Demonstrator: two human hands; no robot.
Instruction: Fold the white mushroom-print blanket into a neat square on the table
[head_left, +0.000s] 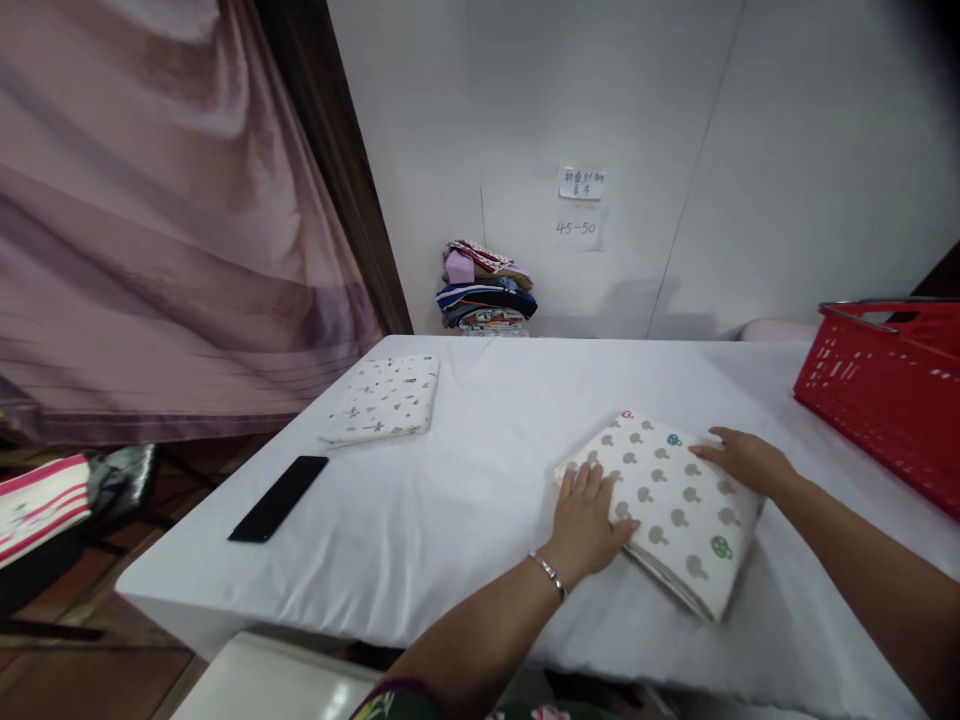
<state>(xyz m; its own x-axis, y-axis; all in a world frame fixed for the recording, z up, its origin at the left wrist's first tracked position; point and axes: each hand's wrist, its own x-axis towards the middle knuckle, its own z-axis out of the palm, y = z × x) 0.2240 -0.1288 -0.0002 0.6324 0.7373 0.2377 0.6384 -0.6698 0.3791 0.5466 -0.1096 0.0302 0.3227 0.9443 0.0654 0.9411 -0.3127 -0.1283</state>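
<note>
A folded white cloth (664, 490) with grey, mushroom-like prints and a few coloured ones lies at an angle on the white-covered table (480, 500). My left hand (585, 520) rests flat on its left side, fingers stretched out and thumb spread. At the cloth's upper right edge is my right hand (750, 462), with thumb and fingers apart and touching the fabric. Both hands look open. A silver bracelet (549, 575) circles my left wrist.
Farther left on the table are another folded white patterned cloth (386, 398) and a flat black object (279, 498). A red plastic basket (885, 390) stands at the right. Behind the table's far edge rises a pile of folded fabrics (487, 290) against the wall.
</note>
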